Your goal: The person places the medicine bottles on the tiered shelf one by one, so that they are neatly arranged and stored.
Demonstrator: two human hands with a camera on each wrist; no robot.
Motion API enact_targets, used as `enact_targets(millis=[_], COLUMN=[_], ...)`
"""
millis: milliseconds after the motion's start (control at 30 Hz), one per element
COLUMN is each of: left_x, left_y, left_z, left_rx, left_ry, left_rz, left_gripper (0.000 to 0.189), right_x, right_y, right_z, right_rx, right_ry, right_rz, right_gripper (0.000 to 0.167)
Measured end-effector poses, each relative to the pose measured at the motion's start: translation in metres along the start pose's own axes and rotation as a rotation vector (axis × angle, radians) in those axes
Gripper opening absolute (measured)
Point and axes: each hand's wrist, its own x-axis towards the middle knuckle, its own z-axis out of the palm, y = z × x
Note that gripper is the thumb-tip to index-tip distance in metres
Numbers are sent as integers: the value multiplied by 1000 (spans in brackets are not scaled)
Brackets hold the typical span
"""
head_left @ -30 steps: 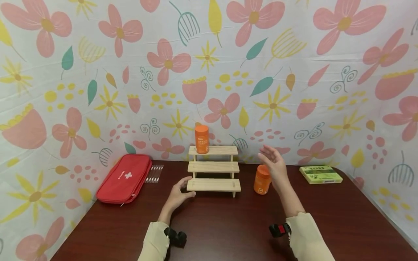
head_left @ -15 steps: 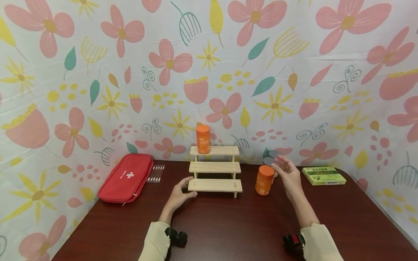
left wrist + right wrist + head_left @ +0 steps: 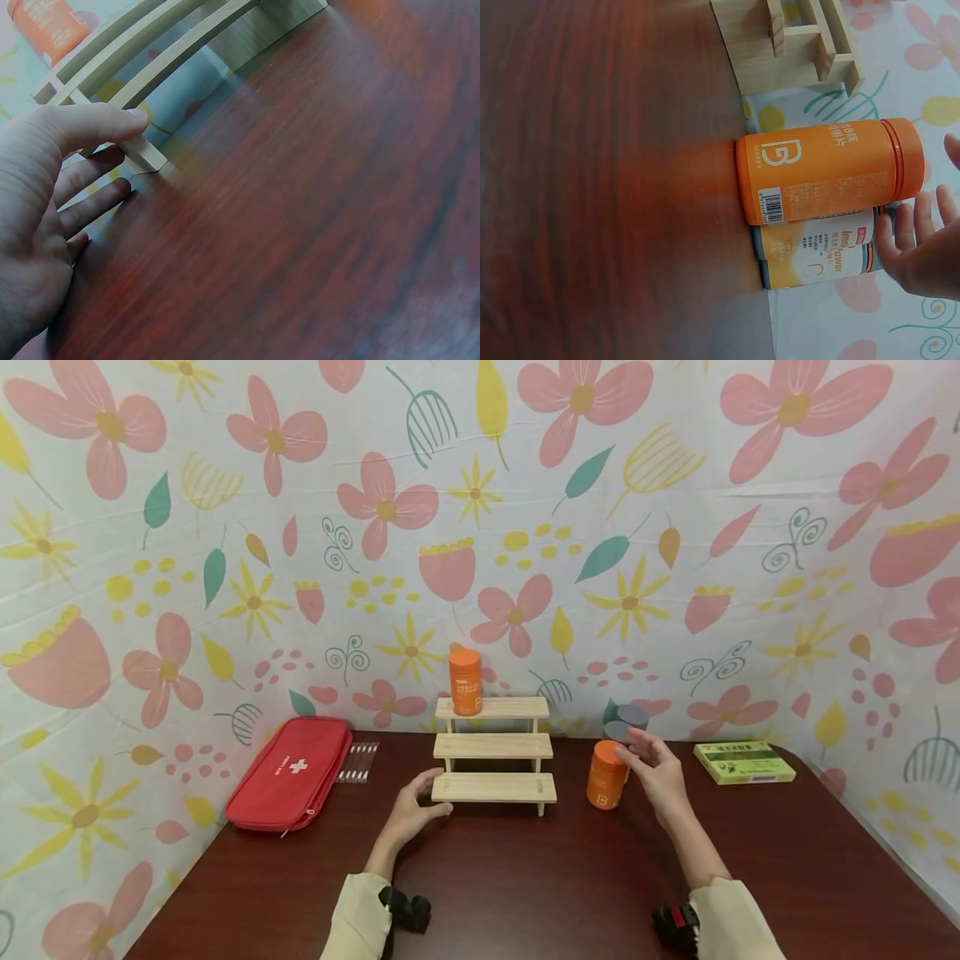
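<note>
A three-tier wooden stand is centred on the table. On its top step stands an orange bottle. My left hand holds the left end of the lowest step; in the left wrist view its thumb lies across the step's end, with fingers behind. To the right, a second orange bottle stands upright. My right hand is beside that bottle's cap, thumb and fingers spread and holding nothing. Just behind stand two grey-lidded jars, partly hidden by the bottle and hand.
A red first-aid pouch lies at the left, with a clear pack of cotton swabs by it. A green-yellow box lies at the right. A flower-patterned cloth hangs behind the dark table.
My right hand first moved right, away from the front orange bottle, uncovering the grey-lidded jars, then came down and slightly left beside the cap. The left hand stays at the stand.
</note>
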Motion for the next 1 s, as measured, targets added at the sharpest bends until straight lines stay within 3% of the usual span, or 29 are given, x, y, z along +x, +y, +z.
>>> enact_targets(millis=[500, 1000], left_x=[0, -1], left_y=[1, 1], left_z=[1, 1], left_rx=[-3, -19], left_ry=[16, 11], left_rz=[-14, -6], left_gripper=[61, 61], right_x=[-4, -1], right_y=[3, 13], right_z=[8, 8], right_rx=[-36, -130], right_ry=[33, -46], right_rz=[45, 36], right_gripper=[61, 69])
